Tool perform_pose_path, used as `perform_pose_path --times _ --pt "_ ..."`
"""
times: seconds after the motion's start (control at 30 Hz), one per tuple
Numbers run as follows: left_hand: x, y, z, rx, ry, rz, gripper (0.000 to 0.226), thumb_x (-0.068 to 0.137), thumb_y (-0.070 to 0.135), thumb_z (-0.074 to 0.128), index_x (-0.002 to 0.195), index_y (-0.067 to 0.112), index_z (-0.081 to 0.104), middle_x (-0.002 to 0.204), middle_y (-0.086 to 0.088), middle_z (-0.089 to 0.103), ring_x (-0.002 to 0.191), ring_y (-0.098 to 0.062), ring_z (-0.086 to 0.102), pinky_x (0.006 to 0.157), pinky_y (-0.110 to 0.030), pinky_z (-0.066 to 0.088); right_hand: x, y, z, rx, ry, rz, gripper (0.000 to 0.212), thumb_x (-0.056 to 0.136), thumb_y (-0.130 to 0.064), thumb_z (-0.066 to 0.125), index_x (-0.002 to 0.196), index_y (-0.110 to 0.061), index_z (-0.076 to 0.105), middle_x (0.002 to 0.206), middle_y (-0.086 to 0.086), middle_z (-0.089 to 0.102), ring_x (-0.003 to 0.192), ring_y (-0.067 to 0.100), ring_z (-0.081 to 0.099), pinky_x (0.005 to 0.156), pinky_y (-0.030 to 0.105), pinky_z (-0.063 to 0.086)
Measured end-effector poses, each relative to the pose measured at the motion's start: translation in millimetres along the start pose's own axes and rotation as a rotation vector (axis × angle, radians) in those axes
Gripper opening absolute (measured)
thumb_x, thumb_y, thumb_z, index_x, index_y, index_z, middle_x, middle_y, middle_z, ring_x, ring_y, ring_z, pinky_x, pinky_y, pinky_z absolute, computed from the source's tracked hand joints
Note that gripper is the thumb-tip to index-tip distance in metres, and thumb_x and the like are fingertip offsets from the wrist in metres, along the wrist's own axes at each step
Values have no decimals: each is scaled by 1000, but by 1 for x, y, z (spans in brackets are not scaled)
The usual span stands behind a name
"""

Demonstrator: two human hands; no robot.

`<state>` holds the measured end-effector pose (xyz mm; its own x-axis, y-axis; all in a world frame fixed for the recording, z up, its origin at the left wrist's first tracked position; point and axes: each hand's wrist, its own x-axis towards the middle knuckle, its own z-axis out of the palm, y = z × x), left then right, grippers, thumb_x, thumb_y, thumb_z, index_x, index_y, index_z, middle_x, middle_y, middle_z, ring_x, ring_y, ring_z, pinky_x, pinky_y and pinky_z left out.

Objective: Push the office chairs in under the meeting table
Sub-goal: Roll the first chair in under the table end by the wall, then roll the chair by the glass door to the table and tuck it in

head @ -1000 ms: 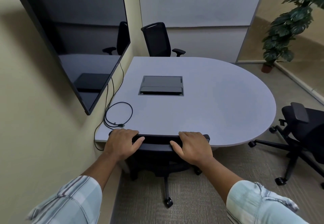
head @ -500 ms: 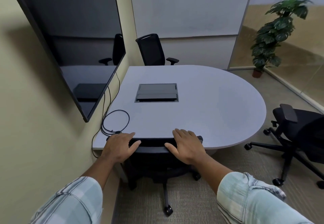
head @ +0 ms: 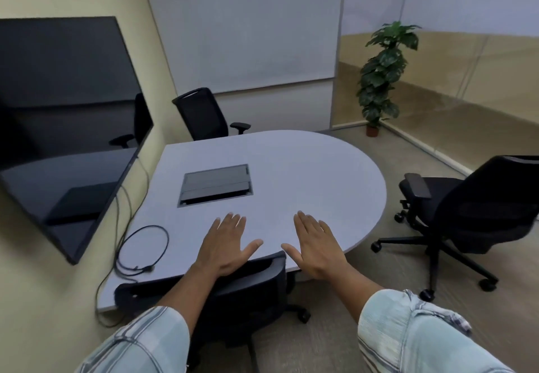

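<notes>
A grey meeting table [head: 306,174] with a rounded right end fills the middle of the head view. A black office chair [head: 250,285] stands just below me, its backrest against the table's near edge. My left hand [head: 226,245] and my right hand [head: 316,245] hover flat and open above that edge, fingers spread, holding nothing. A second black chair [head: 204,114] stands at the far side, close to the table. A third black chair [head: 478,212] stands out on the carpet to the right, apart from the table.
A large dark screen [head: 64,127] hangs on the left wall. A black cable loop [head: 143,247] lies on the table's left corner. A grey socket box [head: 215,184] sits in the tabletop. A potted plant [head: 380,78] stands in the far right corner by glass walls.
Both hands have let go of the near chair's backrest and lifted, open, over the table edge. The view has swung up and to the right.
</notes>
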<state>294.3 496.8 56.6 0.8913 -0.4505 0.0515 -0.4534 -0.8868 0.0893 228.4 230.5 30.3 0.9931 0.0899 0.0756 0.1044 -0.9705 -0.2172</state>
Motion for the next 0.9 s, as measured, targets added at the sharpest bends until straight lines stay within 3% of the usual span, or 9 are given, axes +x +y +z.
perform_pose_path --times 0.27,0.5,0.67,0.9 --pt "81 105 17 10 43 139 122 86 98 -7 175 16 8 183 -6 4 169 -23 -6 137 -47 -7 -13 112 -45 -62 14 160 89 108 -71 17 171 -14 -8 182 7 -11 168 28 -6 137 50 3" --pt "159 224 40 21 28 227 115 84 95 -5 175 24 -2 182 -1 -11 167 -23 -15 135 -49 -12 -44 235 -80 -98 110 279 88 110 -69 28 172 -10 5 182 11 8 167 29 9 135 50 12" --pt "206 324 46 -17 49 325 121 83 97 -12 175 21 8 183 -4 0 169 -26 -7 134 -47 -11 -86 327 -100 -138 158 404 89 109 -69 28 171 -10 6 181 12 10 166 29 13 134 51 15" --pt "253 455 56 -47 66 530 118 90 92 -7 174 11 17 182 -13 15 169 -28 2 137 -50 -1 -142 431 -124 -161 233 589 95 102 -75 20 169 -7 23 177 15 25 163 33 26 132 52 25"
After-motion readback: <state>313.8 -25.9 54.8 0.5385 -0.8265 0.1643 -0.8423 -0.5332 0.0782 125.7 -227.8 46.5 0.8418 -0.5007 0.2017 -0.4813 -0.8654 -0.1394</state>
